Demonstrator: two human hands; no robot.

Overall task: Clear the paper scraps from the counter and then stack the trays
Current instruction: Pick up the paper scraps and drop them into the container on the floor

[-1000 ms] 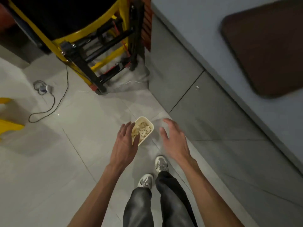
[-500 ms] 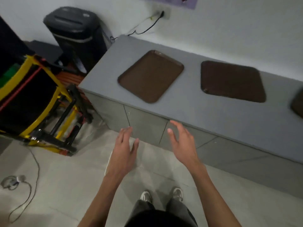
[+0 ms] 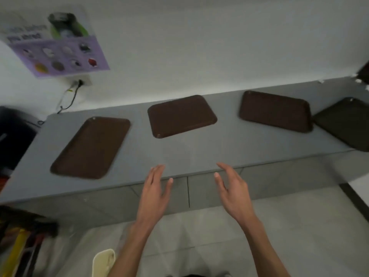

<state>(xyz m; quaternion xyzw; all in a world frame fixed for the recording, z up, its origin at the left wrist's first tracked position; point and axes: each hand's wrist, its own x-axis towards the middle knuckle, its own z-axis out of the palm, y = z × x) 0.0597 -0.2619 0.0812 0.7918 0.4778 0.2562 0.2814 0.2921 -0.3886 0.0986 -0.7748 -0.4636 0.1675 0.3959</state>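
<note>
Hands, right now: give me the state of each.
Left hand: open, holding nothing.
Right hand: open, holding nothing.

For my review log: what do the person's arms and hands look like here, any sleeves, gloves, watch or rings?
Both arms are bare as far up as the view shows, with no sleeve in sight. The left hand and right hand wear no gloves. No watch, bracelet or ring shows on either wrist or on the fingers, though the picture is slightly blurred.

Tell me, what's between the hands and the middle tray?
Nothing but bare grey counter. In the head view, both the left hand and right hand hover open at its front edge, and the middle tray lies farther back.
</note>
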